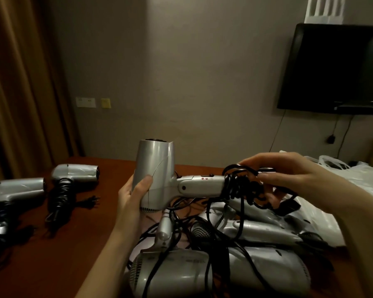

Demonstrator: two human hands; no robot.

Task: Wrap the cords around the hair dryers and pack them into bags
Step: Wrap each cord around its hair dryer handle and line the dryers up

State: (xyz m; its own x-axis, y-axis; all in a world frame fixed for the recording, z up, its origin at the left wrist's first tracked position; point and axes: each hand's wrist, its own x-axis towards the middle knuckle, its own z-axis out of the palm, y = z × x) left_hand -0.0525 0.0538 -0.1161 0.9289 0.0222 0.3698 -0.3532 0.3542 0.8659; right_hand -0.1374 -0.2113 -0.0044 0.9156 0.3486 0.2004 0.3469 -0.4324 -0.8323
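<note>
Both hands busy: left hand (pixel 136 190) grips the silver plastic hair dryer (pixel 153 175), right hand (pixel 289 179) pinches its black cord (pixel 239 186), wrapping; next, tuck the plug.

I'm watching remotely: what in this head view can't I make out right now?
- Plug of the held hair dryer: hidden behind the right hand and the cord coils.
- Pile of hair dryers: tangled cords and the bottom edge hide their number.
- Plastic bags: cut by the right edge; contents unseen.
- Leftmost hair dryer: cut by the left edge, handle lost in shadow.
- Wall labels: too small to read.
</note>
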